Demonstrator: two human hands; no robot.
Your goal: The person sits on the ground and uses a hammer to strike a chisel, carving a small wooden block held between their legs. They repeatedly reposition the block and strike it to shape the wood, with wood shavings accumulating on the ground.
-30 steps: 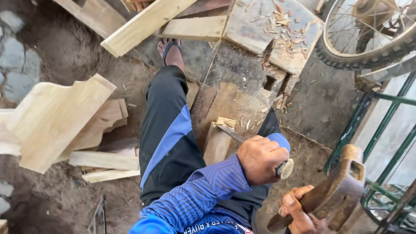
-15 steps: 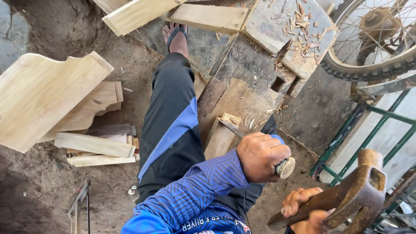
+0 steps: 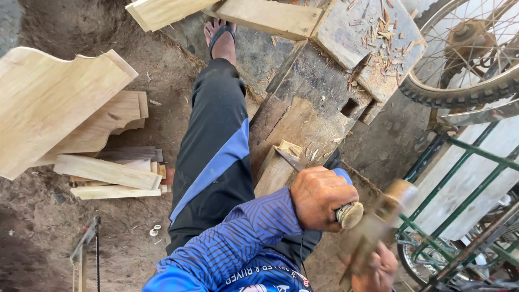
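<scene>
**Chisel set on a wood block, mallet at its butt**

Left hand (image 3: 323, 198) wrapped in a fist around the chisel (image 3: 303, 173), fingers pressed together on the handle, only the pale round butt showing at the right of the fist. Thin blade running up and to the left, tip resting on the top of a small wooden block (image 3: 277, 168) just right of the knee. Block leaning against a weathered grey plank (image 3: 313, 103) with a square mortise cut in it, farther off and to the right.

Right hand (image 3: 378, 267) low at the near edge, closed around the shaft of a wooden mallet (image 3: 381, 221); mallet blurred, head just beside the chisel butt, contact impossible to tell. Exact finger positions on the shaft unclear through the blur.

Black trouser leg with a blue stripe (image 3: 213, 157) stretched away toward the far side, sandalled foot (image 3: 221, 38) at its end. Pale curved boards (image 3: 59, 108) and short offcuts (image 3: 108, 173) stacked on the dirt at left. Wood chips scattered over a far board (image 3: 378, 32). Spoked wheel (image 3: 465, 54) at far right, green metal frame (image 3: 459, 189) below it.
</scene>
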